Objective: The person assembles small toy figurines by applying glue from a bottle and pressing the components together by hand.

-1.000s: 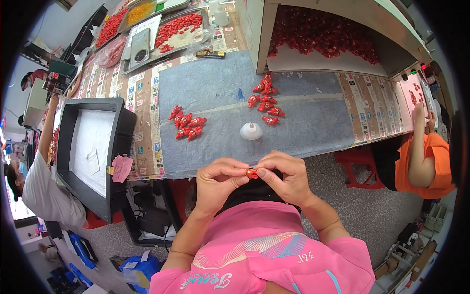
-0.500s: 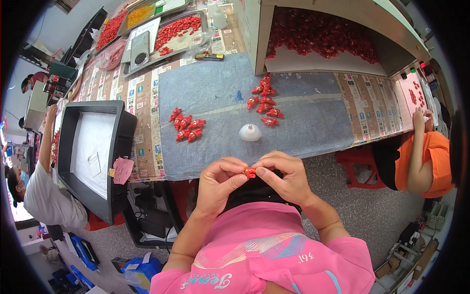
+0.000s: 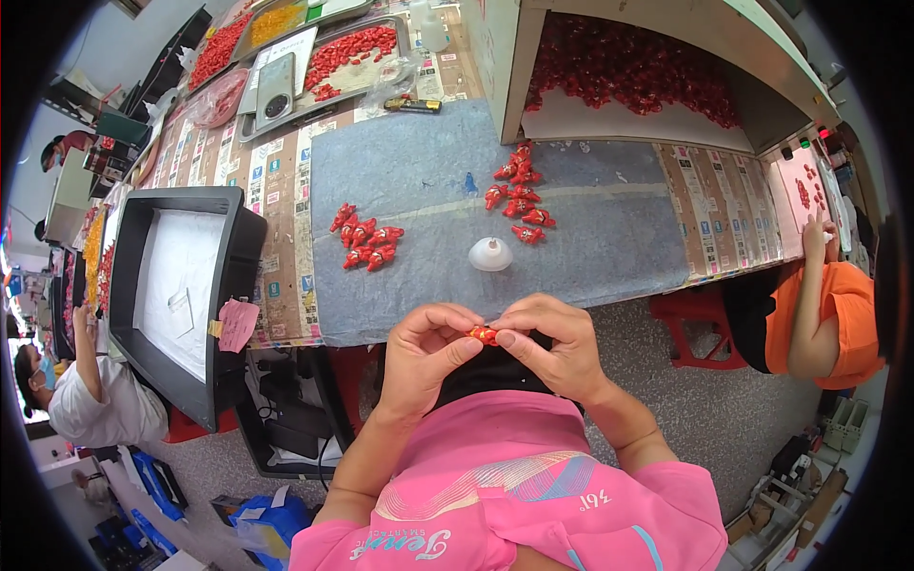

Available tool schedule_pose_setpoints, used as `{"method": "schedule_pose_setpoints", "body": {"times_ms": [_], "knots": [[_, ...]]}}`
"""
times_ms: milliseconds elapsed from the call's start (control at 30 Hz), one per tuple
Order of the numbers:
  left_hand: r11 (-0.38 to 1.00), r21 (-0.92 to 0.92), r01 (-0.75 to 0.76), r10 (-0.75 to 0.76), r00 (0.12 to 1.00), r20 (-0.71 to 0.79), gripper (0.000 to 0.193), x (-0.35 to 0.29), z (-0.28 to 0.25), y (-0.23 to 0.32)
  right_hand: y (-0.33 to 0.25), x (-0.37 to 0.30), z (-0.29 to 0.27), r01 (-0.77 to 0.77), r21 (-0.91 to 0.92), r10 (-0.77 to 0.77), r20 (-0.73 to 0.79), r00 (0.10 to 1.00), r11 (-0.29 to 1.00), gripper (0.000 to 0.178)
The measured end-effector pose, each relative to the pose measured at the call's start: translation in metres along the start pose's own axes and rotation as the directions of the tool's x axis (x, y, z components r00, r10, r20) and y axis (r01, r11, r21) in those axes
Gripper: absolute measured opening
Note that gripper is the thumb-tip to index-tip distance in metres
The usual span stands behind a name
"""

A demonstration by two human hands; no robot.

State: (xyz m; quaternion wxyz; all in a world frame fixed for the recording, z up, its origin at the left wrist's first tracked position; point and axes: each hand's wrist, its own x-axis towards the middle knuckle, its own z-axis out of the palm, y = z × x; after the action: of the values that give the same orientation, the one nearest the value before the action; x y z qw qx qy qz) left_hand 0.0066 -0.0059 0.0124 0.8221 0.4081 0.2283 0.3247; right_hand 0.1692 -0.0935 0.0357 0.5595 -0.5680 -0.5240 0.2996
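Observation:
Between the fingertips of both hands, just off the table's front edge, is a small red figurine. My left hand pinches its left end, and my right hand pinches the right end. Fingers hide part of it. Beyond my hands a small white dome-shaped cup stands on the blue-grey cloth. One cluster of similar red figurines lies on the cloth to the left. A second group of red figurines runs in a column behind the cup.
At left stands a black bin lined with white. A box at the back holds many dark red pieces. Trays of red and yellow pieces, a phone and a lighter lie back left. Co-workers sit on both sides.
The figurine has turned between my fingers and now lies more lengthwise. My hands have barely moved. The co-worker at left has lowered an arm.

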Motion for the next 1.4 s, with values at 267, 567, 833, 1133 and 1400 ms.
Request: {"method": "schedule_pose_setpoints", "body": {"times_ms": [267, 567, 833, 1133, 1400], "knots": [[0.999, 0.028, -0.039, 0.039, 0.999, 0.007, 0.017, 0.001, -0.001, 0.0, 0.002, 0.0, 0.002, 0.033, -0.022, -0.033, -0.016, 0.999, 0.999, 0.009], [1.0, 0.004, 0.018, -0.018, 1.0, -0.003, 0.017, 0.005, -0.003, 0.003, 0.002, 0.005, 0.0, -0.039, 0.02, 0.039, 0.001, 0.999, 0.999, 0.011], [0.997, -0.05, 0.066, -0.068, 0.997, -0.026, 0.017, 0.009, -0.008, 0.009, 0.009, 0.006, -0.012, -0.043, -0.062, 0.036, -0.116, 0.993, 0.997, 0.012], [0.991, -0.061, 0.122, -0.121, 0.993, 0.006, 0.018, 0.008, -0.002, 0.006, -0.002, 0.004, -0.002, -0.078, 0.001, 0.078, -0.013, 0.997, 0.997, 0.012], [0.979, -0.125, 0.16, -0.152, 0.986, 0.076, 0.016, 0.008, -0.006, 0.002, 0.01, 0.0, -0.005, -0.137, 0.1, 0.14, -0.021, 0.99, 0.985, 0.011]]}}
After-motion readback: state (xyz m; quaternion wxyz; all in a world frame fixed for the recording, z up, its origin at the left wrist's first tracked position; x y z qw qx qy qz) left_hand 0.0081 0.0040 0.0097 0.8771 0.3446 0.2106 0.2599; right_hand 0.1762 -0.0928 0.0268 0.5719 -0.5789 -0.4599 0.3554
